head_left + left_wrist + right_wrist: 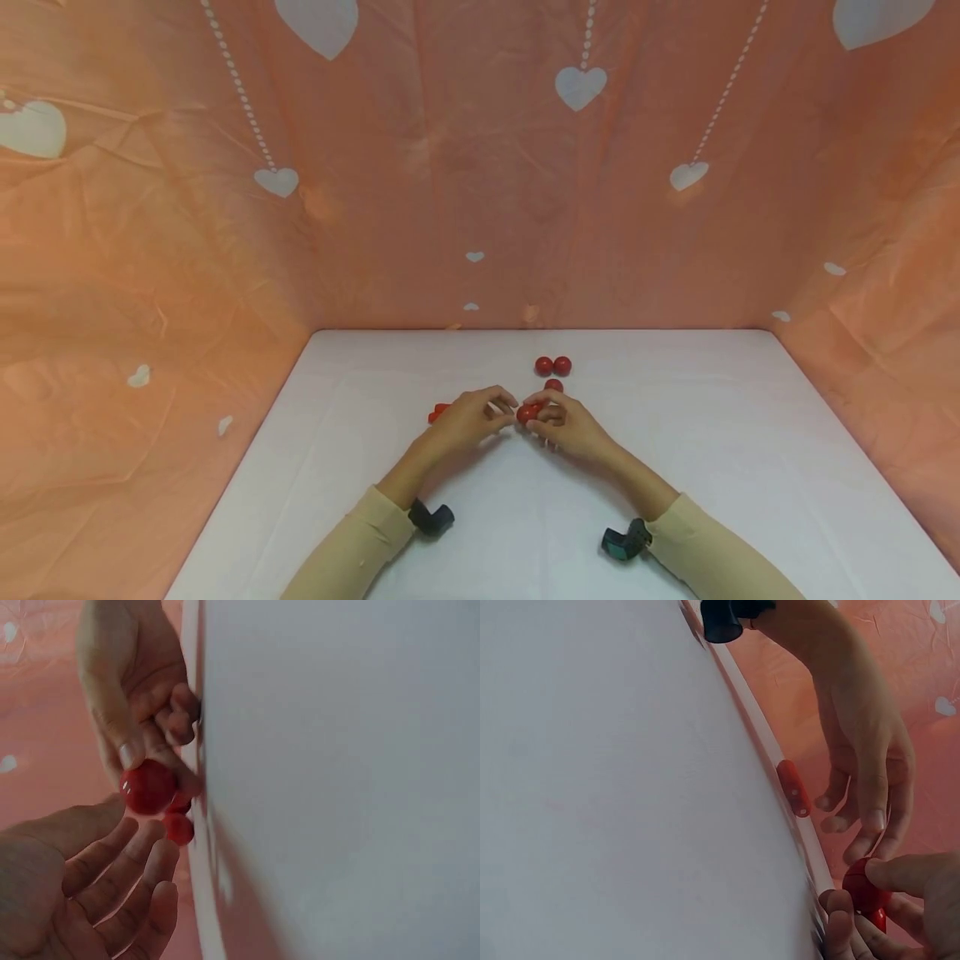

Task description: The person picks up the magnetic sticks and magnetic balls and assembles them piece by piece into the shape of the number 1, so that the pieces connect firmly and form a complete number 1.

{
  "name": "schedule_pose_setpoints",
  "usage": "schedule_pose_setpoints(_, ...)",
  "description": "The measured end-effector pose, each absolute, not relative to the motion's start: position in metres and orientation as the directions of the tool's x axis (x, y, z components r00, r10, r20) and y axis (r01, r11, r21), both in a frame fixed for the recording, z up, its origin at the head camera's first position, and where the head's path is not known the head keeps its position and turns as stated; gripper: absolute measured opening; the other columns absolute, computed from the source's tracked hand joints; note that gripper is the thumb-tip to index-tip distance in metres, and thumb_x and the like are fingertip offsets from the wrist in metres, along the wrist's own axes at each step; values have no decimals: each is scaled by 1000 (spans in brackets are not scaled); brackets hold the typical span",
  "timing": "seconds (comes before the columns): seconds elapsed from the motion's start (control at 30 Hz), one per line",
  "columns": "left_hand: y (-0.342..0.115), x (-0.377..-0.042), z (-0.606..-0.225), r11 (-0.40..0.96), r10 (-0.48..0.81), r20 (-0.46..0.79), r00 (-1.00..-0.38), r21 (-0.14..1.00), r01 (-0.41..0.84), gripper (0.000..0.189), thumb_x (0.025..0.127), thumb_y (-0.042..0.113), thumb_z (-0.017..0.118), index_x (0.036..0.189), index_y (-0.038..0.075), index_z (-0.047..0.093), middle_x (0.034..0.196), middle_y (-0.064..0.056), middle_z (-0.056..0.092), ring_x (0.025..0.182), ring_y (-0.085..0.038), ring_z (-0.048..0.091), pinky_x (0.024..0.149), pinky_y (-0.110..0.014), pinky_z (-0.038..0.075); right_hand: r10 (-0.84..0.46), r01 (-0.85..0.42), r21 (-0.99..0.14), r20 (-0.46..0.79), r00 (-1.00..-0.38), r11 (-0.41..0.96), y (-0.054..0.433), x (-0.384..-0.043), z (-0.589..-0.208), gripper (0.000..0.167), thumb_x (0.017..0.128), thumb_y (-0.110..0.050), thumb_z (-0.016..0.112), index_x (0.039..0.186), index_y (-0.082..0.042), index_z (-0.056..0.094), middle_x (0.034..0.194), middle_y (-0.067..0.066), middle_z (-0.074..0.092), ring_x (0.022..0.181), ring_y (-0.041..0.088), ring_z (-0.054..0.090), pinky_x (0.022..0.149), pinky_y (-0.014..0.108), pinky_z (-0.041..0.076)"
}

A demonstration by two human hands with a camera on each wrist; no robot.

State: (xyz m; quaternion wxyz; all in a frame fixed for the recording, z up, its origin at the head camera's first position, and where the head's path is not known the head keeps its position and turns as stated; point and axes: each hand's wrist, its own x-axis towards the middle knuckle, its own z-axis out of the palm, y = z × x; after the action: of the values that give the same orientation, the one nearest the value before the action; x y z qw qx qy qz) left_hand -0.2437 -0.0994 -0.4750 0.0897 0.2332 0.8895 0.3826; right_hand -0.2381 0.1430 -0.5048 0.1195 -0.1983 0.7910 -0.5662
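Observation:
Above the white table, my right hand [572,428] pinches a glossy red ball [527,413] between thumb and fingers. The left wrist view shows this ball [148,786] at the right thumb's tip. My left hand [474,417] is just left of the ball, its fingers loosely bent with nothing between them. Its fingertips come right up to the ball in the left wrist view. A bit of another red piece [878,921] shows below the ball, partly hidden by the right fingers.
Two red balls [552,366] sit side by side farther back, with another red ball [553,385] just in front. Red bars [437,412], one with small holes in the right wrist view, lie left of the left hand. Orange cloth with white hearts [450,167] encloses the white table [712,433].

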Motion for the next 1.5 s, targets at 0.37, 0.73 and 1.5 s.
schedule_pose_setpoints(0.37, -128, -254, -464, 624, 494, 73, -866, 663, 412, 22, 104, 13, 72, 126, 9, 72, 113, -2, 77, 104, -21, 71, 93, -41, 58, -369, -157, -936, 31, -929, 316, 141, -237, -507, 33, 104, -11, 72, 134, -4, 60, 102, 15, 74, 78, 20, 67, 63, 27, 55)
schedule_pose_setpoints(0.73, -148, -263, -460, 664, 462, 36, -886, 648, 372, 20, 104, 12, 70, 123, 8, 73, 106, -3, 75, 85, -16, 69, 75, -30, 57, -282, -139, -960, 67, -957, 244, 142, -236, -508, 37, 102, -7, 73, 135, 1, 59, 99, 24, 72, 77, 27, 67, 61, 26, 54)
schedule_pose_setpoints(1.5, -169, -268, -467, 807, 326, -76, -942, 542, 235, 18, 100, 20, 79, 117, 16, 79, 108, -3, 73, 103, -22, 66, 91, -42, 57, -199, -34, -982, -3, -980, 185, 141, -235, -507, 38, 101, -3, 73, 136, 1, 59, 100, 19, 71, 77, 19, 67, 66, 25, 56)
